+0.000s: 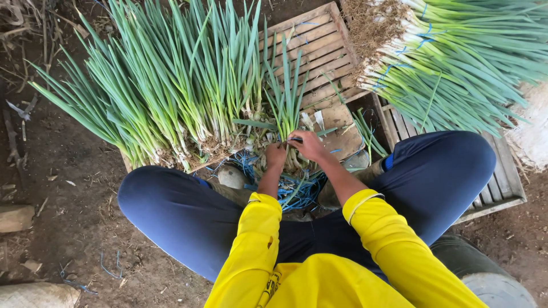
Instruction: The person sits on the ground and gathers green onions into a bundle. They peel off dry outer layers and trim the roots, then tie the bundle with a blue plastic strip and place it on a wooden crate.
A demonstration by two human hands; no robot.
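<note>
Your right hand [308, 144] is closed around the base of a small bunch [287, 102] of green onions, and a dark, thin object, perhaps a blade or a tie, shows at its fingertips; which one, you cannot tell at this size. Your left hand [275, 155] is closed too, gripping the same bunch just below and to the left, so both hands touch at the root end. The bunch stands nearly upright in the picture: its long axis runs straight away from you, roots at your hands, leaf tips pointing to the far crate [319, 45]. Neither hand is nearer than the other; both are already on it, the right a little higher up the stems.

Just under your hands, between your knees, lies a tangle of blue strings [299, 191], close enough for either hand to reach by dropping down.

To your left, a wide heap of loose onions [165, 85] fans out over the dirt, roots toward you, leaves away and leftward. It sits just beside the bunch you hold. To your right, well apart, tied bundles [456, 63] lie across a wooden slatted crate, their roots pointing left and blue ties around the white stems. Bare earth [68, 188] surrounds the rest.
</note>
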